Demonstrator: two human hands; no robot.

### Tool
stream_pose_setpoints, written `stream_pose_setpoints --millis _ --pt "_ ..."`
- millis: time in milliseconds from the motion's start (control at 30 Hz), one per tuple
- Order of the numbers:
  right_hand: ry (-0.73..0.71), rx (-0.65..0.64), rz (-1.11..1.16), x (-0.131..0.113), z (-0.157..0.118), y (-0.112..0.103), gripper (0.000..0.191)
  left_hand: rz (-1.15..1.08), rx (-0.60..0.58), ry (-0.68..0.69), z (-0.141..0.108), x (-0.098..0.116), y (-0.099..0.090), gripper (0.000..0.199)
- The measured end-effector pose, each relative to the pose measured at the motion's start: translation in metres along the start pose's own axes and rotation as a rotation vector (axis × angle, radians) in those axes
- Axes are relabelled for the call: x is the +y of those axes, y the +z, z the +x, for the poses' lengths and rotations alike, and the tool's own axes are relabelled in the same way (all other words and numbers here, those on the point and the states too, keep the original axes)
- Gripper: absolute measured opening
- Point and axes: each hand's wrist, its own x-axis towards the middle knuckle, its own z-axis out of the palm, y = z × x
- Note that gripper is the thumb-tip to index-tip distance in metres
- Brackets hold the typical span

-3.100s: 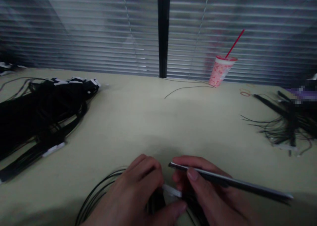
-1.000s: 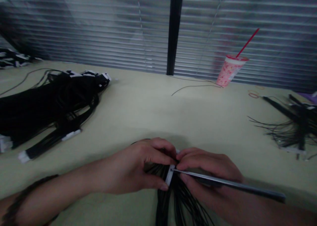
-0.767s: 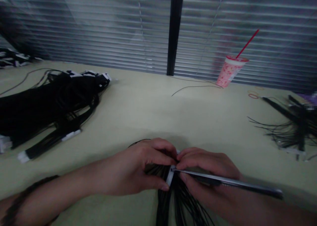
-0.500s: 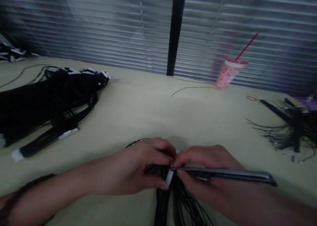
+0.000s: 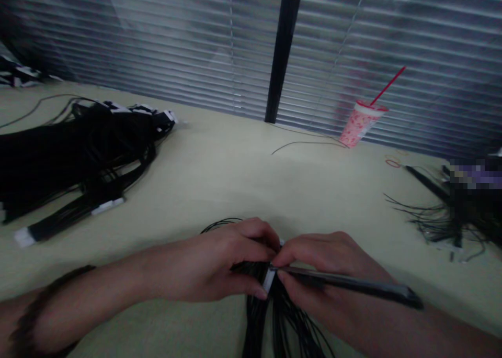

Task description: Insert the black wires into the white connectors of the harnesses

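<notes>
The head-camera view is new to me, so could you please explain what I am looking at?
Of course. There is no machine here: a person works with two bare hands, and one camera worn on the head looks forward and down at them. The left hand comes in from the left, pinching a small white strip with black wires around it. The right hand holds a slender dark tool, whose tip appears to meet the strip's upper end. On the pale table lie a large black bundle at left and a looser wire bundle at right. A pink patterned cup stands near the blinds at the back.
</notes>
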Motion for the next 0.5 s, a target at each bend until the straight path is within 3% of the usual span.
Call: stream_pose_setpoints --millis 500 --pt "-0.025 0.029 0.017 0.0056 -0.0014 0.0039 0.011 0.031 0.004 0.020 0.0033 -0.0028 -0.0003 0.022"
